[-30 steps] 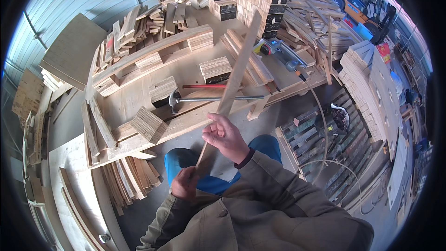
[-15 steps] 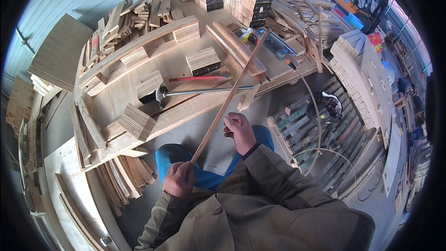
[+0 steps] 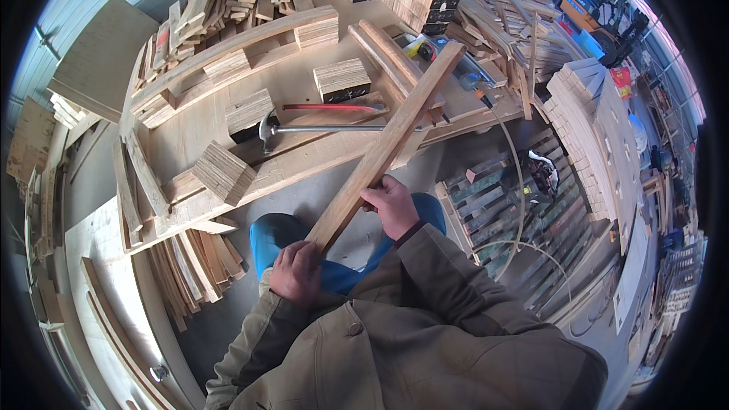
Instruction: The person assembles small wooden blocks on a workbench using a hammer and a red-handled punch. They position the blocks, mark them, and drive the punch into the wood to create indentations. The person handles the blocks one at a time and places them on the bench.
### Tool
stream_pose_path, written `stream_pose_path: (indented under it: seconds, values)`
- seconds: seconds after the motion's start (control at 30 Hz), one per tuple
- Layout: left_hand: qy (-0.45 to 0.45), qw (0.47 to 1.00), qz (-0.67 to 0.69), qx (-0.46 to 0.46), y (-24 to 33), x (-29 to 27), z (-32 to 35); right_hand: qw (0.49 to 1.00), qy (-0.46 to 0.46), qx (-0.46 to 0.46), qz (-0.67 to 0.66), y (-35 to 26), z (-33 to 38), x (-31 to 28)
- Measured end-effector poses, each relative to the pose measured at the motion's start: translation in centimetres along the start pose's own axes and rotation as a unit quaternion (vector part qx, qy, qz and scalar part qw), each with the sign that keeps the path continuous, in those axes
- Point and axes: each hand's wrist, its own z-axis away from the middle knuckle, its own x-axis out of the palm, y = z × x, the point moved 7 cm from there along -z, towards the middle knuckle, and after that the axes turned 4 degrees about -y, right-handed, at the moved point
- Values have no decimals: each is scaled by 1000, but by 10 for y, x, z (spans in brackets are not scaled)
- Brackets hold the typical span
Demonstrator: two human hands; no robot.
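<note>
Both hands grip wooden slat [image 3: 383,152] — pointing up-right, away.

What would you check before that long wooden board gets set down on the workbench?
1. Left hand grips the near end of the long wooden board: ok.
2. Right hand holds the board farther up: ok.
3. Board's far end hangs over the workbench: ok.
4. Landing spot free: not ok, the hammer lies across it under the board.
5. Plywood block out of the board's way: cannot tell.
6. Board free of cracks or nails: cannot tell, too small to see.
</note>
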Motion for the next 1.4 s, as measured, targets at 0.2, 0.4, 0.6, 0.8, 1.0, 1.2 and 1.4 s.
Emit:
stream_pose_path:
  seconds: [0.2,0.4,0.6,0.8,1.0,1.2,1.4]
  values:
    - [-17,993,14,-115,-25,-5,1,995,-78,-59,23,-21,6,38]
    - [-57,979,96,-173,-41,-5,8,981,-142,-87,104,-46,8,83]
    - [46,927,233,-289,-62,-23,30,945,-276,-130,122,-50,13,140]
    - [300,870,289,-264,-114,-88,81,939,-275,-119,167,-28,3,131]
    - [491,790,199,-307,-184,-179,203,976,-124,-10,180,26,-6,52]
    - [509,697,-39,-503,-235,-197,337,977,-58,49,198,69,-5,3]
    - [360,623,-59,-692,-265,-107,432,962,-73,86,249,98,-3,0]
